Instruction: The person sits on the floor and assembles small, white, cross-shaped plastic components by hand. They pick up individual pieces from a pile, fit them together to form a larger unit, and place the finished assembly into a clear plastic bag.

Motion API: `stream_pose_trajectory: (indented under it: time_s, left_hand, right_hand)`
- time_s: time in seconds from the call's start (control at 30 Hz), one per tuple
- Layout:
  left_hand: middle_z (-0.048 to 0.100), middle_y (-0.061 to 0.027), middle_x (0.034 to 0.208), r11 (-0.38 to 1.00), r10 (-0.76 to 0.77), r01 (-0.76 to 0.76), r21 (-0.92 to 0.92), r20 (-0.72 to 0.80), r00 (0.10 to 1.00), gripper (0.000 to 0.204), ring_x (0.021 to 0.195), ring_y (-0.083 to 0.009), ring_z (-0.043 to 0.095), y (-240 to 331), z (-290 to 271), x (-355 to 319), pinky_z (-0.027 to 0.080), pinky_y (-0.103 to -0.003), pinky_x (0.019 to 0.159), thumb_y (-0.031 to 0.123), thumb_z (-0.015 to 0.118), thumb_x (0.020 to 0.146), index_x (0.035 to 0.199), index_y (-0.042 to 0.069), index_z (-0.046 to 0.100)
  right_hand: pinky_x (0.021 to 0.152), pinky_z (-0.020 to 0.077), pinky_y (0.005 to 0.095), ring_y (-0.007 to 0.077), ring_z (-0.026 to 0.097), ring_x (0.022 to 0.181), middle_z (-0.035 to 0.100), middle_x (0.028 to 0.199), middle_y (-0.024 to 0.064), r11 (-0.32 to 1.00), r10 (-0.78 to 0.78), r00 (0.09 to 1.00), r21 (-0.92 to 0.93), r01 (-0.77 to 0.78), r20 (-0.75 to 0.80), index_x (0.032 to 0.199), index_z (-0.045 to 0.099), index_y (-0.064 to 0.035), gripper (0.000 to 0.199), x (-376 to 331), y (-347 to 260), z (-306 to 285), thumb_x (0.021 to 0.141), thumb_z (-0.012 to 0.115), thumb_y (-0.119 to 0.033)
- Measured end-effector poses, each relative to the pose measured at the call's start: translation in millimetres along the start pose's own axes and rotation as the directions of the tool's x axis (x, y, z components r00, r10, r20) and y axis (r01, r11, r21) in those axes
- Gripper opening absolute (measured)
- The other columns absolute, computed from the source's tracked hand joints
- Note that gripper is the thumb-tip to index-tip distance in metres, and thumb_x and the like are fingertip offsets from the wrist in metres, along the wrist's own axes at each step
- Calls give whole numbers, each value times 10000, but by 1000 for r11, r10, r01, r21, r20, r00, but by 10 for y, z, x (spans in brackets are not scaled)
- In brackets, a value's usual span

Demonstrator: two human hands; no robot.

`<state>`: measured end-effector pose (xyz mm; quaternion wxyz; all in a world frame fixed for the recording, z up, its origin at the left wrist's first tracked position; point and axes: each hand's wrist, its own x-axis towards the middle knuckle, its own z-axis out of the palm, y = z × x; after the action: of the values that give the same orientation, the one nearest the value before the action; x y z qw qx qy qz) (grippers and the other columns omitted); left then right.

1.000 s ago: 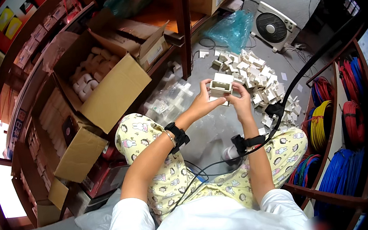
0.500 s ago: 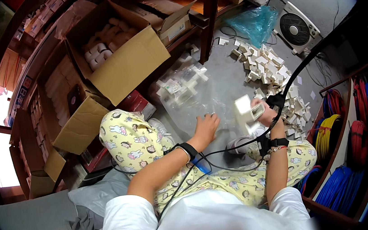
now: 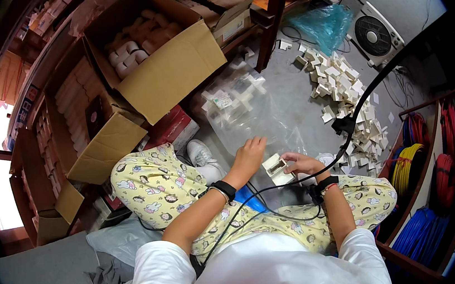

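Note:
My right hand [image 3: 303,165] is closed on a white hollow plastic fitting [image 3: 277,168], whose rectangular opening faces up. It holds the fitting just right of my left hand [image 3: 249,157], over the near end of a clear plastic bag [image 3: 258,119]. The fingers of my left hand are drawn together at the bag's near edge and appear to grip the film; their tips are partly hidden. Several white fittings [image 3: 237,97] lie inside the bag's far end. To the right, a large heap of similar white fittings [image 3: 338,81] lies loose on the grey floor.
Open cardboard boxes [image 3: 173,81] with white rolls stand at the left. A fan [image 3: 371,36] and a blue plastic bag [image 3: 326,27] are at the far right. Coiled wires [image 3: 406,161] fill a rack at the right. Black cables [image 3: 269,187] cross my lap.
My right hand has brought the fitting left and nearer to me, beside my left hand, and turned it. My left hand's fingers have drawn together at the bag's edge. The view has shifted slightly.

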<state>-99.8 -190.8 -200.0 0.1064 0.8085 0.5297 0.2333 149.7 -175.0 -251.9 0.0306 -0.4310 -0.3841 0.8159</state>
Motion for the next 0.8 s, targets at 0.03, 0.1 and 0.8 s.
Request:
stream_pose_trajectory:
  time_s: [0.03,0.1,0.8]
  left_hand:
    - [523,-90,798,999,5,-6,-46,-21,1000,157,771,-264,595,23,-69,15,537,-366,601,65,587,763,888,52,494]
    - [522,-93,799,997,-22,21,-72,-14,1000,152,773,-270,594,22,-40,30,532,-375,609,66,591,763,874,51,488]
    - [542,-97,800,969,-247,241,59,166,955,276,683,-271,630,-21,96,29,528,-356,556,171,675,742,903,47,488]
  right_hand:
    - [728,483,253,103,542,917,535,1110,-23,999,-27,999,-36,26,-47,1108,537,-127,362,85,37,23,786,643,2]
    - [743,488,267,109,536,960,522,1138,-8,993,-107,984,34,113,-141,1142,507,-106,389,157,-11,83,791,642,-6]
    - [886,429,358,256,534,1062,569,1123,117,436,-881,308,-868,235,-359,1185,528,-43,400,1777,-32,-73,812,642,-131]
